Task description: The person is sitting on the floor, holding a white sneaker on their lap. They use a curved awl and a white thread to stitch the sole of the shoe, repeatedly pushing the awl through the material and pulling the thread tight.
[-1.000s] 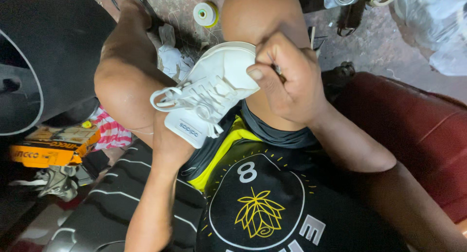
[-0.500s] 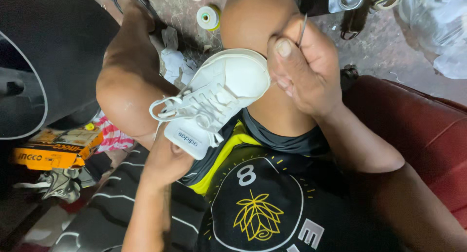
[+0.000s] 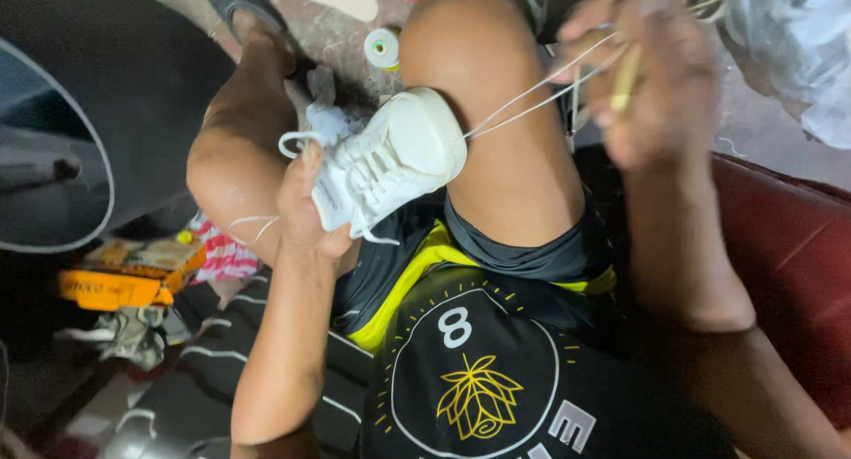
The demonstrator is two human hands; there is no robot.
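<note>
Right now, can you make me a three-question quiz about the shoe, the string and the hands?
1. Where is the shoe?
A. On the floor
B. Between the knees, by the left hand
C. On the red seat

2. What colour is the shoe?
A. White
B. Black
C. Red

3. How is the thread?
A. Lying in a loose heap
B. Wound on the spool
C. Stretched tight from the shoe's toe to the right hand

Answers:
1. B, the left hand holds the shoe's side in the lap, between the two bare knees.
2. A, its upper, laces and toe are all white.
3. C, pale lines run straight from the toe up to the raised right hand, which is blurred and grips a thin yellowish tool.
</note>
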